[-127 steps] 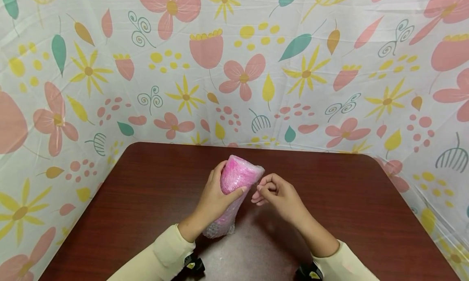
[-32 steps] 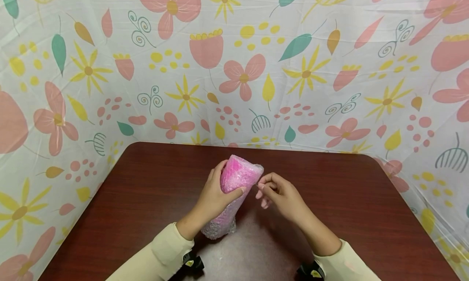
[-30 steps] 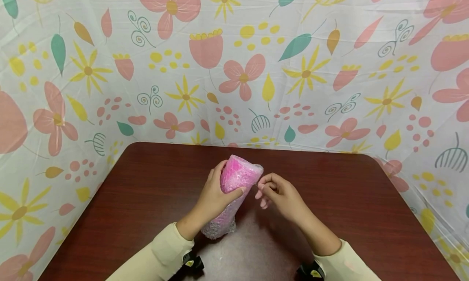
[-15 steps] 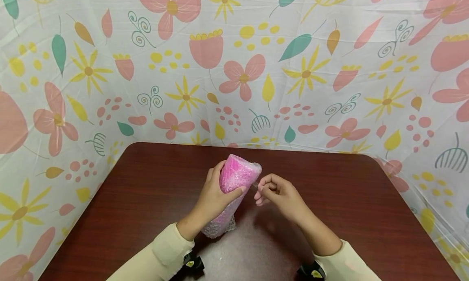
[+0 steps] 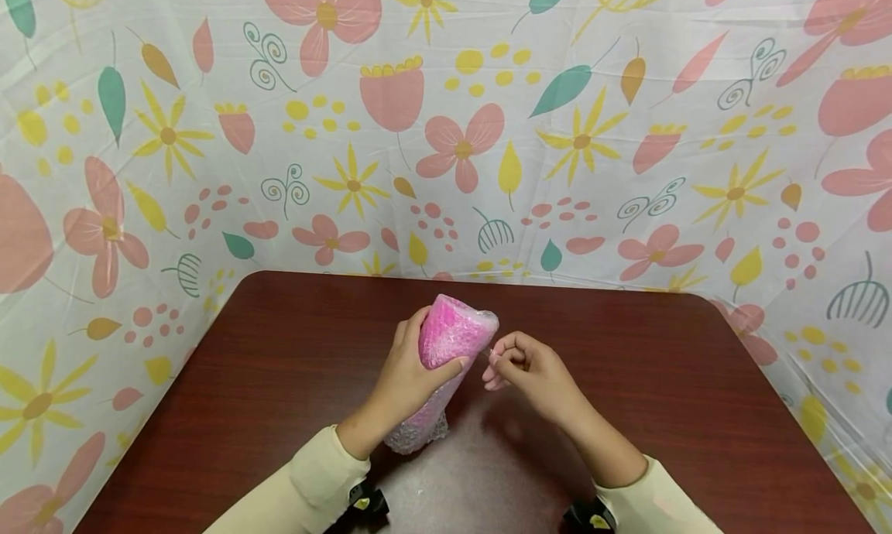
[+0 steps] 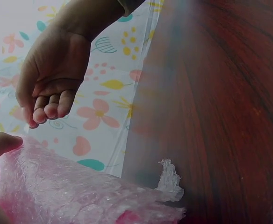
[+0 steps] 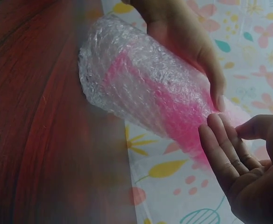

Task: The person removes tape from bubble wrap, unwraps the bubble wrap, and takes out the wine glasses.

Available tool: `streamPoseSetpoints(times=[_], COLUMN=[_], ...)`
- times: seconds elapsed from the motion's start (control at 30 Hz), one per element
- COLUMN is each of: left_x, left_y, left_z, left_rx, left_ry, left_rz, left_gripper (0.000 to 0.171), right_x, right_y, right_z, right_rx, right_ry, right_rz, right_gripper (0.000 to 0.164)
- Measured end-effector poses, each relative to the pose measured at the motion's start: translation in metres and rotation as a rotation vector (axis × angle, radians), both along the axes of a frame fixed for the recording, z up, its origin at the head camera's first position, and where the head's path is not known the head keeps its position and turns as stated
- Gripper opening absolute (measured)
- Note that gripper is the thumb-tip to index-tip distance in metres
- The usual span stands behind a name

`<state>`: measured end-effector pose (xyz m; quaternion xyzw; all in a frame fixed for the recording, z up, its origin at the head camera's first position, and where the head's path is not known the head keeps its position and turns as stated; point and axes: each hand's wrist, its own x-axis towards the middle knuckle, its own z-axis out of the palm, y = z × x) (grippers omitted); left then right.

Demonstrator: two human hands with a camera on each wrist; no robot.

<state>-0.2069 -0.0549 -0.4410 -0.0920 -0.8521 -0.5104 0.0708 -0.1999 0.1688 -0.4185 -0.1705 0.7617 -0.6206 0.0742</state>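
Observation:
A pink object wrapped in bubble wrap [image 5: 456,334] leans tilted above the table, its lower end close to or on the tabletop. My left hand [image 5: 407,371] grips it around the middle, thumb across the near face. My right hand [image 5: 536,375] is beside its upper right end, with thumb and index finger pinched together on what looks like a thin clear strip [image 5: 491,352], too small to make out well. In the right wrist view the other fingers of the right hand [image 7: 248,168] are extended alongside the bubble wrap [image 7: 141,79]. What lies inside the wrap is hidden.
The dark reddish-brown table [image 5: 279,379] has rounded far corners. A floral cloth [image 5: 446,131] hangs behind it and at both sides. Black wrist straps with devices [image 5: 369,503] sit under both forearms.
The right hand has shifted only slightly around the upper end, fingertips staying pinched. The wrapped bundle has turned a little in the left hand, which keeps its grip.

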Motion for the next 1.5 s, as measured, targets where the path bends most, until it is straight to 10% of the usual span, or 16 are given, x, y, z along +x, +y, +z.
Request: streamPoseSetpoints(times=[0.7,1.5], left_x=[0.0030,0.0029], left_y=[0.0025,0.0029], left_z=[-0.0014,-0.0016], left_rx=[-0.005,0.001], left_ry=[0.014,0.013], left_rz=[-0.008,-0.017], left_gripper=[0.096,0.097], right_x=[-0.0007,-0.0019], right_y=[-0.0020,0.0008], right_z=[-0.0019,-0.0007], right_rx=[0.029,-0.108], right_ry=[0.075,-0.071], right_rz=[0.030,0.145], right_gripper=[0.017,0.015])
